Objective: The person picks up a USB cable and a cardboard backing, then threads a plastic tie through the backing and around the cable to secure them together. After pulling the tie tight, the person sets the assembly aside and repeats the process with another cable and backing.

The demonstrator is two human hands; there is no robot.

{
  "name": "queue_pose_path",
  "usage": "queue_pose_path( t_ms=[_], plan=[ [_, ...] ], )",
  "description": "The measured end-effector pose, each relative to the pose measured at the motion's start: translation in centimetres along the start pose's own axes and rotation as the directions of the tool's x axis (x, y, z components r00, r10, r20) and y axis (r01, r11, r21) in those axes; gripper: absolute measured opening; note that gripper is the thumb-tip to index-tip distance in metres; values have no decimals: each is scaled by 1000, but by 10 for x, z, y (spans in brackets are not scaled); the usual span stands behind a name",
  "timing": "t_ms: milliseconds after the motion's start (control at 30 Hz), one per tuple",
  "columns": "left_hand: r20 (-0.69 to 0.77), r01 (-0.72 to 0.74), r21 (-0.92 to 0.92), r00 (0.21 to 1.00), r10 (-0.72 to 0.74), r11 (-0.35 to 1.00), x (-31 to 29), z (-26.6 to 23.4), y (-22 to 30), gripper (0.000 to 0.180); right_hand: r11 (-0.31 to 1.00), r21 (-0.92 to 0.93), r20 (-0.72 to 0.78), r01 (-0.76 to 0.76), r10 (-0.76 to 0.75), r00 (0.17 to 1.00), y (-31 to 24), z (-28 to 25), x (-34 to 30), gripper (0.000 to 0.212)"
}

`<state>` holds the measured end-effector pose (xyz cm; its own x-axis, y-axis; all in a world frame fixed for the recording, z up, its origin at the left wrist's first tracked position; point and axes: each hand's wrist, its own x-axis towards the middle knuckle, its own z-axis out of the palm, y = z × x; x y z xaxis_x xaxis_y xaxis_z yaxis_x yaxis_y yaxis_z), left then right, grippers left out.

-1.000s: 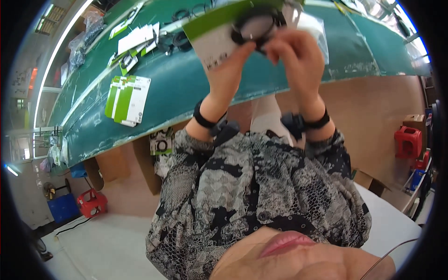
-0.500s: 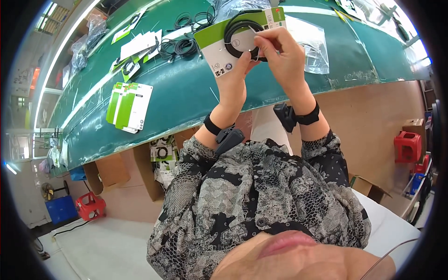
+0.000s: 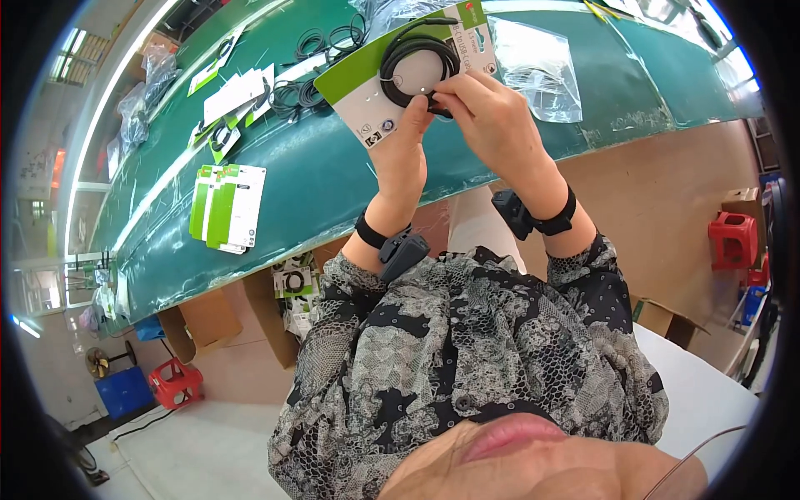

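Green tabletop, smooth, scuffed along its near edge: one crinkled clear plastic bag at right, one fanned stack of flat white-and-green cards at left, too overlapped to count. Above it I have one stiff card, one round coil of black cable lying against its printed face. My left hand clamps the card's lower edge, thumb in front, other fingers hidden; my right hand, just beside it, pinches the coil's lower right.
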<state>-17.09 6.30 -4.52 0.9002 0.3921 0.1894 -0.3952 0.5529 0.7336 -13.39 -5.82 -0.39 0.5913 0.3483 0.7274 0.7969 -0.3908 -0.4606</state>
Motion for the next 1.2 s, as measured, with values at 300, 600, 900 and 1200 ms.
queue_pose_path(
  t_ms=[300,600,900,1200],
  plan=[
    [15,16,-12,1000,-16,1000,1,-1,-1,37,993,-117,9,15,-14,1000,0,0,1,8],
    [10,-4,12,1000,4,1000,0,-1,0,42,995,-62,-57,82,-86,995,-5,-2,-1,9],
    [9,0,26,1000,0,1000,1,-7,-3,45,996,27,-24,81,-80,997,-5,-1,0,10],
    [12,-21,17,1000,20,1000,0,-11,-5,42,998,-5,11,62,-61,998,-8,-1,0,9]
  ],
)
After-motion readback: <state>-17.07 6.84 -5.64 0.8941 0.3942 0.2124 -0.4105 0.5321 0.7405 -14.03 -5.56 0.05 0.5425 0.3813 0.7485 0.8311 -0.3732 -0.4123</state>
